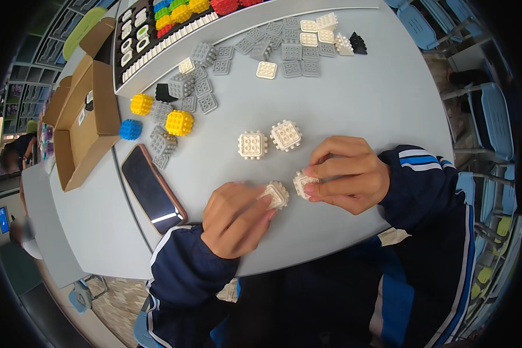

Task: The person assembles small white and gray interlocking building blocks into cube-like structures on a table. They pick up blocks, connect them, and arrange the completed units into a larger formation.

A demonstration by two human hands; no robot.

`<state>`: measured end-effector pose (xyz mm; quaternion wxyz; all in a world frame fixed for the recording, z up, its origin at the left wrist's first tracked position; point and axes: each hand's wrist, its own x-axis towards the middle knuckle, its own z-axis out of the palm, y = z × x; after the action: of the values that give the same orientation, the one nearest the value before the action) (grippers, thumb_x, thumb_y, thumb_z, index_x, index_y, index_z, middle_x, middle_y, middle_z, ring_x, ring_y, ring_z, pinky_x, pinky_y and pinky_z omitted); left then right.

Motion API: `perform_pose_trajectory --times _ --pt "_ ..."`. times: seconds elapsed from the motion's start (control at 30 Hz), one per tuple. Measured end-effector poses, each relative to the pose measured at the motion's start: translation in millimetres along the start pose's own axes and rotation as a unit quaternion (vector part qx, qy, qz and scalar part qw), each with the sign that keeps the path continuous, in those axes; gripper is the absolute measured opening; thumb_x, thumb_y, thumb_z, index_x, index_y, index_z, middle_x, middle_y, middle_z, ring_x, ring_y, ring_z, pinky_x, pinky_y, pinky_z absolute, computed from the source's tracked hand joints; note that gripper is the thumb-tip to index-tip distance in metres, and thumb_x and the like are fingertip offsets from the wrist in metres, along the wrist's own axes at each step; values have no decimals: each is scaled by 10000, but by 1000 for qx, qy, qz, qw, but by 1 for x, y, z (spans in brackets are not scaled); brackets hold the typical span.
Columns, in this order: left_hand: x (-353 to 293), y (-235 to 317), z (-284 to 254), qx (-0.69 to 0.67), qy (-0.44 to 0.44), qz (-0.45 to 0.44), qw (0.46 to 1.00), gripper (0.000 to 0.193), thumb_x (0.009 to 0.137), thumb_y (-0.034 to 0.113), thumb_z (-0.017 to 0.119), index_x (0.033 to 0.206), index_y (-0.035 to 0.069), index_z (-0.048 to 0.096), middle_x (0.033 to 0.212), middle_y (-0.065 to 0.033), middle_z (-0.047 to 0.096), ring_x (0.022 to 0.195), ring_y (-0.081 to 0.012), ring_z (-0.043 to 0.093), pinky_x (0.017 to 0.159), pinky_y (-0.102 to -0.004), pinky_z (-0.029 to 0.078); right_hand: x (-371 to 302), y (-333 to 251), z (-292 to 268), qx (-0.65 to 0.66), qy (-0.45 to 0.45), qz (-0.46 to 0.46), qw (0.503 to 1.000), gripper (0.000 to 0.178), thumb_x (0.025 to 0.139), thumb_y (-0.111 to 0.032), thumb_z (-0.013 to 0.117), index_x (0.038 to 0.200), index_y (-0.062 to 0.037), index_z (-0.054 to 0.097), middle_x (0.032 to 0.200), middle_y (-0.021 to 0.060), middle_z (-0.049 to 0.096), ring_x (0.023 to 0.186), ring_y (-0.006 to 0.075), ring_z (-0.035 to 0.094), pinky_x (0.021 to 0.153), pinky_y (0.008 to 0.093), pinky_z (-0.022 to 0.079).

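My left hand [235, 217] is closed on a white studded cube block [277, 195] near the front of the grey table [214, 156]. Close beside it, my right hand [349, 175] pinches another white studded block [303, 182] between thumb and fingers. A small gap shows between the two blocks. Just beyond my hands, two more white cube blocks [253, 145] rest on the tabletop, side by side. My fingers partly hide the blocks they hold.
A phone [153, 188] lies left of my left hand. Farther off are yellow cubes [180, 123], a blue cube [130, 129] and several grey plates [292, 50]. An open cardboard box [87, 124] and a tray of coloured blocks [174, 49] stand at the far left.
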<state>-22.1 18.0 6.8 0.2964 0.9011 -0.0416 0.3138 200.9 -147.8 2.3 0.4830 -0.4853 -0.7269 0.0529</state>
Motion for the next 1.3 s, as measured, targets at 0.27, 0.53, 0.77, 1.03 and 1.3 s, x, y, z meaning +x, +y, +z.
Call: perform_pose_trajectory --times 0.27,0.53,0.77,1.03,1.3 --pt "2 5 -4 19 16 -32 999 365 673 -58 837 1017 -47 715 1054 -196 703 899 -345 675 814 -427 557 -6 -6 8 -73 23 -21 997 204 762 -49 823 943 -31 731 917 61 675 810 235 660 612 325 521" --pt "2 8 -3 4 17 -84 996 268 780 -74 769 1036 -55 692 1082 -212 710 971 -337 673 871 -398 535 -6 2 1 -117 22 -70 990 308 716 -78 871 997 -25 757 1019 107 693 879 270 661 702 360 523" --pt "2 9 -2 34 -12 -9 999 349 705 -64 806 1041 -30 718 1083 -183 700 933 -338 657 833 -406 541 -6 1 -1 -103 4 -25 994 334 742 -73 853 1062 -53 759 1078 100 682 928 260 650 781 368 515" --pt "3 7 3 55 -18 31 998 380 634 -51 823 1003 -6 743 1066 -167 687 869 -328 647 746 -394 545 -8 2 -1 -95 2 -30 995 347 727 -61 858 1058 -38 758 1072 106 684 914 265 653 756 358 520" --pt "1 8 1 30 -21 7 999 341 637 -80 808 964 -26 730 1050 -182 671 869 -338 673 714 -377 562 -9 5 0 -88 16 -40 995 353 694 -58 873 1028 -24 766 1070 124 693 883 268 658 705 356 524"
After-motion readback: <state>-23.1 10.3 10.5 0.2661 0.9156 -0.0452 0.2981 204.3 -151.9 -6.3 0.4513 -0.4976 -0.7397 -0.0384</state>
